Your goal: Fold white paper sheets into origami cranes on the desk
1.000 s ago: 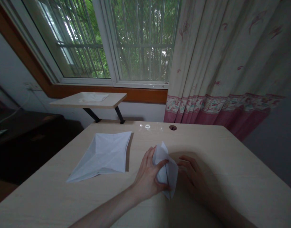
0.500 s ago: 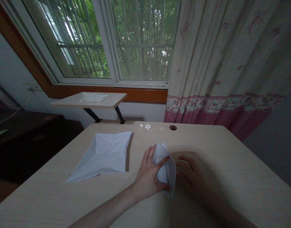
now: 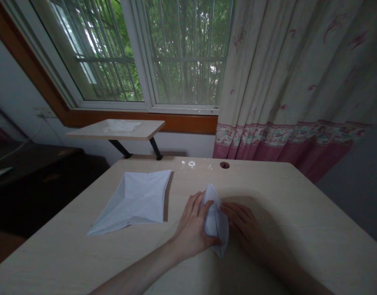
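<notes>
A narrow piece of folded white paper [image 3: 215, 223] is held upright over the desk, its pointed top tilted a little to the left. My left hand [image 3: 193, 225] grips it from the left, thumb and fingers spread around its near face and side. On the other side, my right hand [image 3: 245, 225] presses its fingertips to the paper's upper right edge; part of that hand lies in shadow. To the left, a larger folded white paper [image 3: 142, 198] with raised edges and a long point rests on the desk, apart from both hands.
The pale wooden desk [image 3: 139, 262] has a round cable hole [image 3: 224, 165] near its back edge. A small raised shelf [image 3: 145, 130] on black legs holds more white paper [image 3: 122, 125] at the back left. Behind are a barred window and a patterned curtain [image 3: 268, 82].
My right hand has moved left and up onto the folded paper's right edge. The paper has narrowed at the top, with its tips drawn together. My left hand keeps its hold.
</notes>
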A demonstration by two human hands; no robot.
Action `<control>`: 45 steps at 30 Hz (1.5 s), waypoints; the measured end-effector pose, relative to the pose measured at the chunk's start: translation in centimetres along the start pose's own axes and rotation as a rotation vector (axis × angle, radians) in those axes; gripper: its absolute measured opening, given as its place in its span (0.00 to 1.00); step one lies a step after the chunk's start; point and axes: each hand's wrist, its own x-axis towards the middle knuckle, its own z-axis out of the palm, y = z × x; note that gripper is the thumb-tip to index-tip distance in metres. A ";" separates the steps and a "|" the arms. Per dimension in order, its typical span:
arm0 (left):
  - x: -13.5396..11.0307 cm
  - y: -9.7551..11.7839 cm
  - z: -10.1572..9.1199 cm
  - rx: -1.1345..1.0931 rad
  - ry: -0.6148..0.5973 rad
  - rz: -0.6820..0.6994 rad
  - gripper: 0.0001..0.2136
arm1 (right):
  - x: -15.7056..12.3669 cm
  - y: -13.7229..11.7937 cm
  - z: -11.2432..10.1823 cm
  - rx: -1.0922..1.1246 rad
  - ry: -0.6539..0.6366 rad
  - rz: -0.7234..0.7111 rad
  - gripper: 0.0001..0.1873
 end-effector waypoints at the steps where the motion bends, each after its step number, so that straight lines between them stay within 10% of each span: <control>1: 0.0 0.0 0.0 -0.001 -0.006 0.002 0.51 | 0.0 0.0 0.1 -0.013 -0.003 -0.003 0.26; 20: 0.0 -0.4 -0.7 -0.297 0.104 0.050 0.29 | -0.9 0.5 2.1 -0.216 -0.206 0.076 0.35; 27: 0.1 -0.6 -0.7 -0.351 0.134 0.021 0.10 | -0.9 0.6 2.1 -0.190 -0.141 0.087 0.32; 45: 0.2 -1.3 0.1 -0.252 0.122 0.001 0.08 | -0.6 0.7 1.8 0.013 0.035 0.141 0.14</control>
